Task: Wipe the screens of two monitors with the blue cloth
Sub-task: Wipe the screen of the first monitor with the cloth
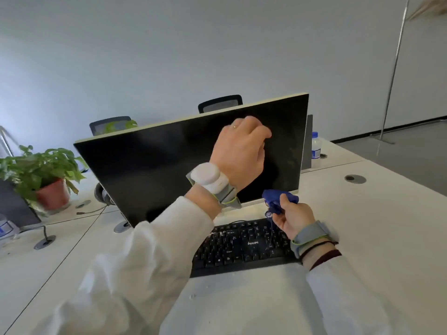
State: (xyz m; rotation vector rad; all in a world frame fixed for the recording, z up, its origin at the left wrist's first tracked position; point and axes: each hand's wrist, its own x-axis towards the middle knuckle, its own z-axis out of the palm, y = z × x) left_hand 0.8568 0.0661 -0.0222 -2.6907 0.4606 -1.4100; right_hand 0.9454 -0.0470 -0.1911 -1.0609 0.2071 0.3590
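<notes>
Left hand: the left hand (242,151) is raised in front of the screen, back to us, fingers curled in with nothing visible in them. Whether it touches the glass, I cannot tell.
Right hand: the right hand (294,220) is low, thumb and curled fingers pinching the cloth.
Cloth: the small soft blue cloth (278,201) is bunched into a wad with a tag dangling. It sits above the black plastic keyboard (242,245), near the screen's lower right corner.
Monitor: the flat glossy black monitor with a thin pale frame (157,165) is tilted back on the smooth white desk (375,213), with faint smears at the right.
Risk: bare knuckles would print fresh marks on that gloss.
Risk: a tight wad wipes narrow strips and misses corners.
Risk: a hard push could rock the thin panel.
</notes>
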